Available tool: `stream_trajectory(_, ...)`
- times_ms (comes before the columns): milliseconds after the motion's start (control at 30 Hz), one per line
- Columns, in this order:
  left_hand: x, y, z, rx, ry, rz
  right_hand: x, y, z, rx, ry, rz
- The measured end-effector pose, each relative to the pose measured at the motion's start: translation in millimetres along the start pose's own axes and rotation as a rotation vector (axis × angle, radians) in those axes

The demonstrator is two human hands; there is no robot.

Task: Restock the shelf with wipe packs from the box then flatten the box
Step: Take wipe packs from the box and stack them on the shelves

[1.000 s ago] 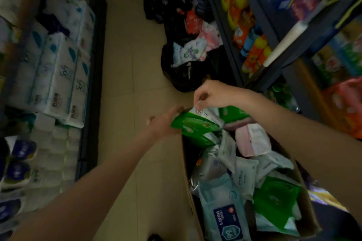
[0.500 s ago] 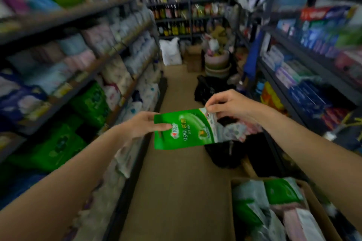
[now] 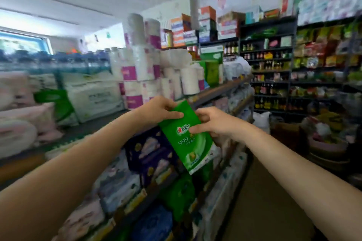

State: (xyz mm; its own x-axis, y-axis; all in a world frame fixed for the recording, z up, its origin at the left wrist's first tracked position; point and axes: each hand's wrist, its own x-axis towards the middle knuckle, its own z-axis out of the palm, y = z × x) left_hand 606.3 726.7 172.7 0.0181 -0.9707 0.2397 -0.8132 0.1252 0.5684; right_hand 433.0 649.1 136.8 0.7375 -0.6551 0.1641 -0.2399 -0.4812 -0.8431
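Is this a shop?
Yes, most likely a small grocery shop: shelves of bottles, stacked toilet paper rolls, snack bags. Both hands, left hand and right hand, hold a green wipe pack.

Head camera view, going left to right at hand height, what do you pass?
Pink soft packs → white boxed pack → left hand → green wipe pack → right hand → dark shelves of bottles.
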Motion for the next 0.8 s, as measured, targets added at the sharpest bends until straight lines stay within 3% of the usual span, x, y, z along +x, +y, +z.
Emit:
stream_trajectory(133,-40.5,-39.7,-80.1,0.006,0.197,-0.083,60.5,-51.7,43.0,0.000,0.111,-0.193)
stream_trajectory(200,-61.7,-54.7,-111.6,0.025,0.304,-0.098,84.8,-77.1,65.3,0.116,0.133,-0.271)
stream_trajectory(367,-91.7,-81.2,-165.6,0.303,0.630,-0.100,143.9,-130.7,113.8,0.255,0.148,-0.404)
stream_trajectory(433,-97.6,-89.5,-179.0,0.469,0.613,-0.161,165.4,-143.5,123.5,0.160,0.115,-0.432)
stream_trajectory(567,-102.5,-107.2,-194.7,0.790,0.395,-0.401,209.0,-152.0,138.3,-0.131,0.101,-0.487)
stream_trajectory(800,-72.1,-139.0,-209.1,0.892,0.309,-0.568,285.4,-149.4,197.3,-0.192,-0.071,-0.504)
